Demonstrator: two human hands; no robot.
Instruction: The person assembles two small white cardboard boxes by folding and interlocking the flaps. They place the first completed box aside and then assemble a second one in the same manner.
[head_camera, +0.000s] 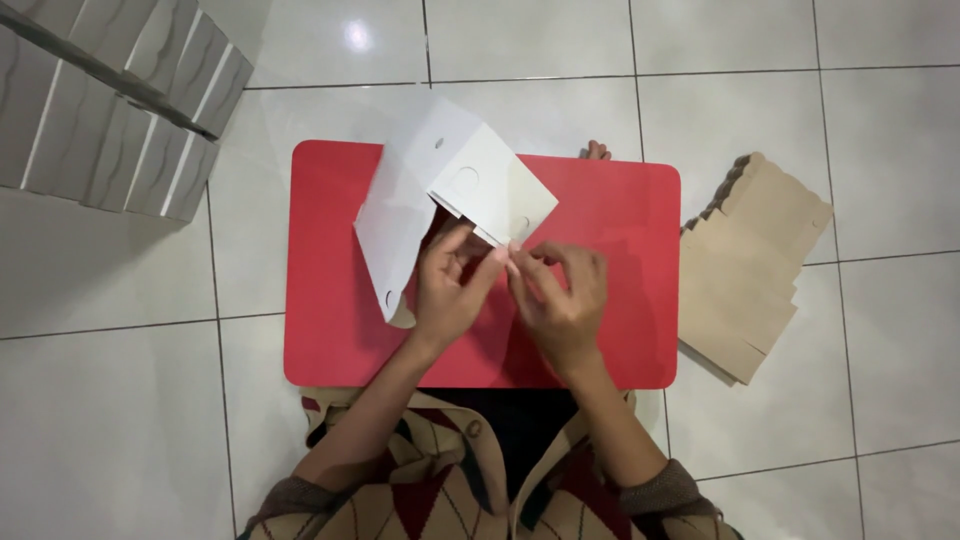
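Left hand (450, 290) grips the lower edge of a white, partly folded flat cardboard box blank (440, 190), held over a red rectangular tabletop (330, 330). Right hand (562, 295) pinches the same blank's corner flap. Brown flat cardboard blanks (750, 260) lie stacked on the tiled floor, far right.

A white cardboard box blank (425, 190), cut flat and partly folded, is held above a red table top, near its far left part. One long panel hangs down toward the left, tilted, with a small round hole near its lower end. A shorter flap on the right is folded over, showing a round cut-out and a brownish inner face. Its lower edge touches fingertips.
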